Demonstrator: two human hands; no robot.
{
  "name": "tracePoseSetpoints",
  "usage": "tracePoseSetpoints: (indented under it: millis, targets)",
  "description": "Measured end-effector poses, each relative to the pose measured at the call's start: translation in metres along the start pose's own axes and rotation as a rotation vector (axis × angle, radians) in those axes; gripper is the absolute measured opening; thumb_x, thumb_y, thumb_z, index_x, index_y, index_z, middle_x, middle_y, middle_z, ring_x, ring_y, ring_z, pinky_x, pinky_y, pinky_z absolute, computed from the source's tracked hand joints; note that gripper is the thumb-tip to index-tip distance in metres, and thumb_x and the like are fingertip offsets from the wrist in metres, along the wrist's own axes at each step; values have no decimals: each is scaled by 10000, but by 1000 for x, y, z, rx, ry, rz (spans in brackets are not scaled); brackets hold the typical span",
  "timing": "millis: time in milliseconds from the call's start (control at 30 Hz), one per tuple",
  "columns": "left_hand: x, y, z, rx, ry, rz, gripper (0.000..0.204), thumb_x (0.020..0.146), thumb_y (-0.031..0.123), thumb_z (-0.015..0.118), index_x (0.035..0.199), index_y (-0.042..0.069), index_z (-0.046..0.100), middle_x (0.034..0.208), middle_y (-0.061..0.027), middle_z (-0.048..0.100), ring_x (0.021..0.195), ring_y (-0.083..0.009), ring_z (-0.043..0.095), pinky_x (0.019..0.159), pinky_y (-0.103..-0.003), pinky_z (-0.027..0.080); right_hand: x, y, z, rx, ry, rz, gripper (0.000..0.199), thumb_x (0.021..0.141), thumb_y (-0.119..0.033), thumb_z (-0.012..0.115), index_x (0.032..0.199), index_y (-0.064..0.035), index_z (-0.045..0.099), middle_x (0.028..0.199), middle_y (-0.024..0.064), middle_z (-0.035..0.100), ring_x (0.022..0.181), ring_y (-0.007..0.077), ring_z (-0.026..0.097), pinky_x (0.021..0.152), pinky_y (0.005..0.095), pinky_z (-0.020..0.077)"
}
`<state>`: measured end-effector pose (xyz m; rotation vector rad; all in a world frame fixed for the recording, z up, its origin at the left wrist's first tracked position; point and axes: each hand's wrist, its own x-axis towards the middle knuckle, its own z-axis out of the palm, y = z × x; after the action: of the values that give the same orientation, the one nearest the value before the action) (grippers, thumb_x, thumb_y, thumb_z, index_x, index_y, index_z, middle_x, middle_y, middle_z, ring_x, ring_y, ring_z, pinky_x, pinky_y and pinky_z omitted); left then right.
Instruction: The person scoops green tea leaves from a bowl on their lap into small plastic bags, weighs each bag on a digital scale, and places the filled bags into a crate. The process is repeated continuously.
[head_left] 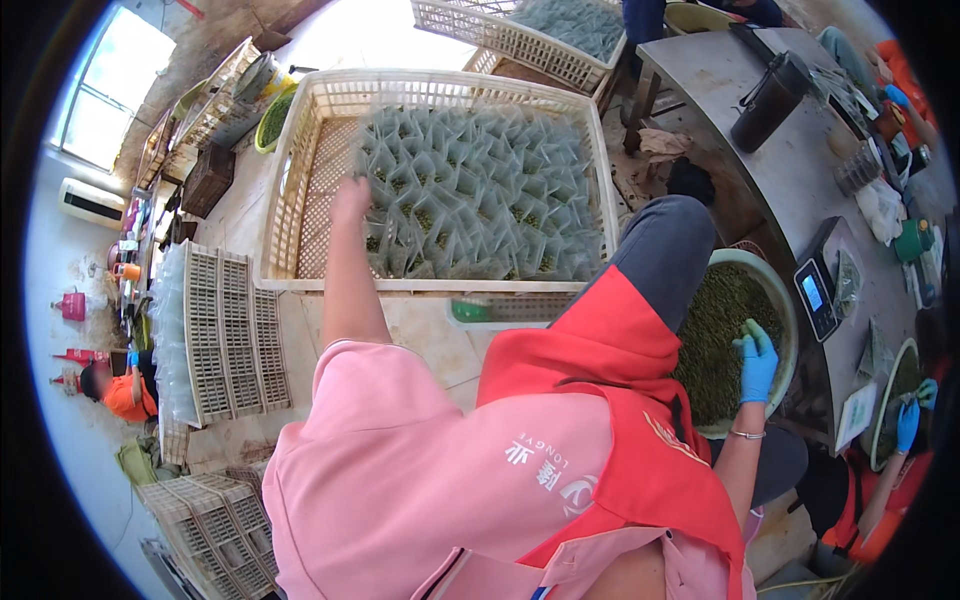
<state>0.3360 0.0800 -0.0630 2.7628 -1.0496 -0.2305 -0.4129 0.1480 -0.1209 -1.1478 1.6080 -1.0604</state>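
At the left edge of a packed block of clear plastic bags, my left hand is bare, its fingers closed at the edge of a bag. The bags stand close together with green bits inside them, in a wide cream plastic crate. My right hand wears a blue glove and hangs over a large round basin. Its fingers are bent and apart, with nothing visible gripped between them. Small dark green pieces, like buds or tea leaves, fill the basin.
Stacked crates stand at my left, with another filled crate beyond. To my right a metal table carries a dark flask and a digital scale. Co-workers in orange sit on both sides.
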Motion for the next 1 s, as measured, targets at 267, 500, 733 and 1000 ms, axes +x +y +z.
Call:
tracePoseSetpoints:
  millis: [267,500,733,1000]
  targets:
    - [-11,5,-2,99,363,248,616,814,417,483,1238,-25,425,1163,-252,542,1099,-381,515,942,-428,390,-34,36,16,-933,-50,157,524,731,-268,689,1184,-49,543,1115,185,591,1013,343,571,880,411,450]
    - [-177,231,20,-456,291,1155,305,760,136,616,1057,70,585,993,-116,629,942,-296,583,814,-379,452,-24,32,30,-755,-109,124,240,729,-245,642,909,-97,581,882,182,623,834,371,585,728,446,467]
    - [-388,361,81,-541,-563,1903,380,760,223,641,1115,132,539,915,-97,641,787,-294,618,658,-381,500,-41,-20,4,-114,12,242,247,801,-168,619,997,-21,585,746,124,627,564,196,593,541,319,479]
    - [-428,371,136,-188,-660,1893,359,805,306,607,1127,166,528,751,-62,664,680,-281,631,611,-391,502,-52,-51,-30,-368,176,10,316,811,-185,607,1103,-70,581,803,150,636,679,262,628,631,355,498]
